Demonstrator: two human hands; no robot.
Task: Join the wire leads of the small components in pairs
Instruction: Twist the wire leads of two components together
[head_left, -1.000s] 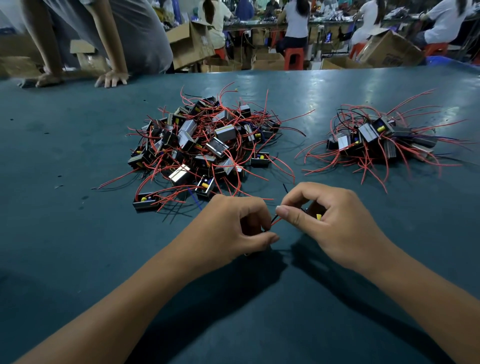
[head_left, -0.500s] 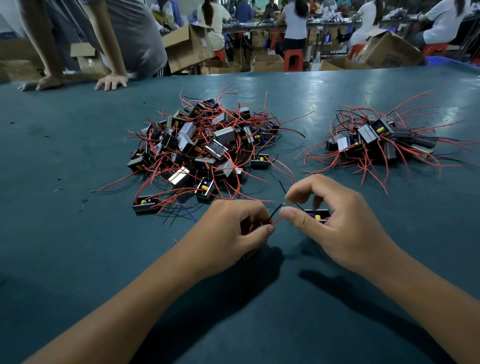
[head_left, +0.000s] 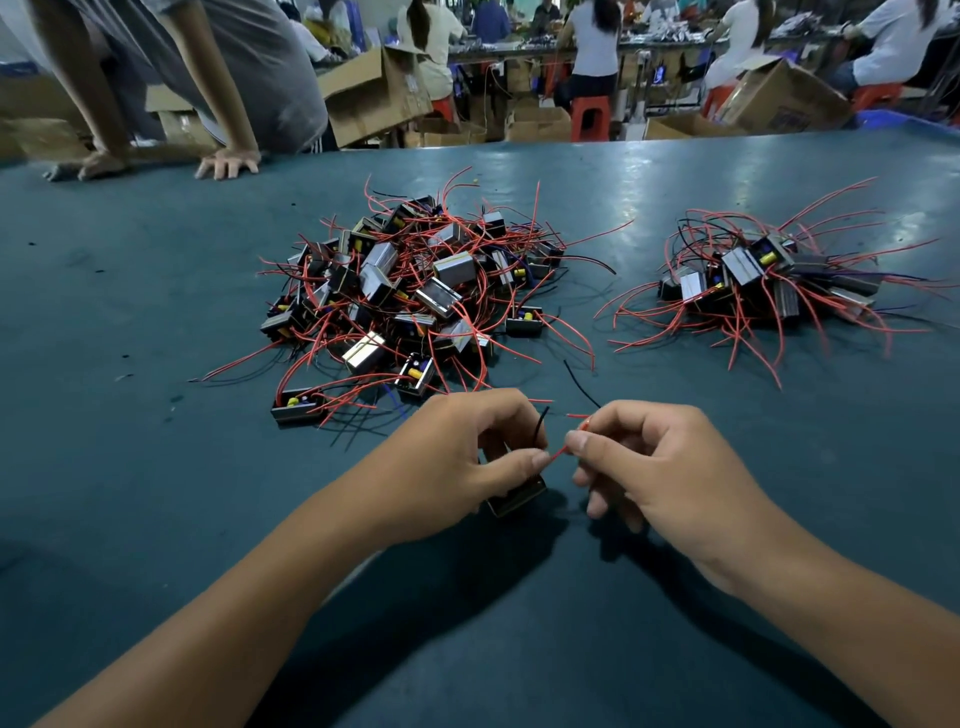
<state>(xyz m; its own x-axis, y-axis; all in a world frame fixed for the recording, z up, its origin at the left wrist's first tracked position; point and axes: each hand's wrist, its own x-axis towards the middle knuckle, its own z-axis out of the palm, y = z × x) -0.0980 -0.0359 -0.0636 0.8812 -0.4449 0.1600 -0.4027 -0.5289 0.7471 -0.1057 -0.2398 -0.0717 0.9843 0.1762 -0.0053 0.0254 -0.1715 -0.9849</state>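
Observation:
My left hand (head_left: 467, 457) holds a small black component (head_left: 517, 498) low over the table, its thumb and fingers curled round it, with a black lead (head_left: 540, 423) sticking up from it. My right hand (head_left: 649, 467) pinches a red lead (head_left: 563, 451) between thumb and forefinger, right beside my left thumb. A second black lead (head_left: 582, 384) curves off behind the right forefinger. A big pile of components with red and black leads (head_left: 415, 296) lies beyond my hands. A smaller pile (head_left: 753, 280) lies at the right.
The work surface is a dark teal table (head_left: 156, 467). Another person leans on its far left edge with a hand (head_left: 226, 163) flat on it. Cardboard boxes (head_left: 374, 93) and seated workers fill the background beyond the table.
My hands have drawn slightly apart, and the red lead now stretches between them. The component in my left hand now shows below the thumb. The one seen by my right hand is out of sight.

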